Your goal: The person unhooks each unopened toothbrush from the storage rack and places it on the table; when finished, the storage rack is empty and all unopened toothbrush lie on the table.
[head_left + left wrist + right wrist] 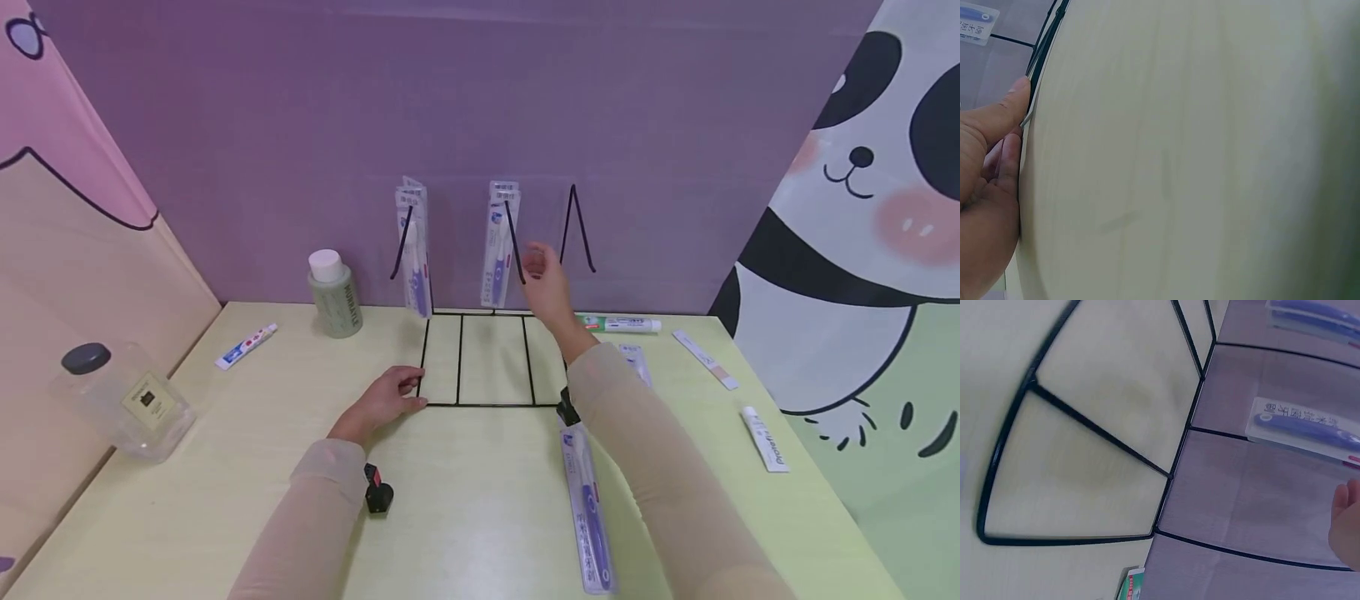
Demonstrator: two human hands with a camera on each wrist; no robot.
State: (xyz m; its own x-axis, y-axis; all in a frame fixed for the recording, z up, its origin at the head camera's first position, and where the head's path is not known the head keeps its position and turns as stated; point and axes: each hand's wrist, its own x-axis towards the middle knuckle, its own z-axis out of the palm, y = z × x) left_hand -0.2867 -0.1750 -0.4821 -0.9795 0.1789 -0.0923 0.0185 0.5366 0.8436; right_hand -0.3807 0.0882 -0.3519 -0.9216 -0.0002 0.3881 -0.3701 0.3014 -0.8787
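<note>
A black wire display rack stands on the table with hooks rising at its back. My left hand pinches its front left corner between thumb and fingers; in the left wrist view the thumb lies against the wire. Packaged toothbrushes hang on the left hook, and more toothbrush packs on the middle one. The right hook is bare. My right hand is beside the middle hook's tip, fingers loosely bent, holding nothing visible. In the right wrist view it is apart from the toothbrush pack.
A toothbrush pack lies by my right forearm, another partly behind it. Toothpaste tubes and a slim box lie to the right. At left are a small tube, a green bottle and a clear jar.
</note>
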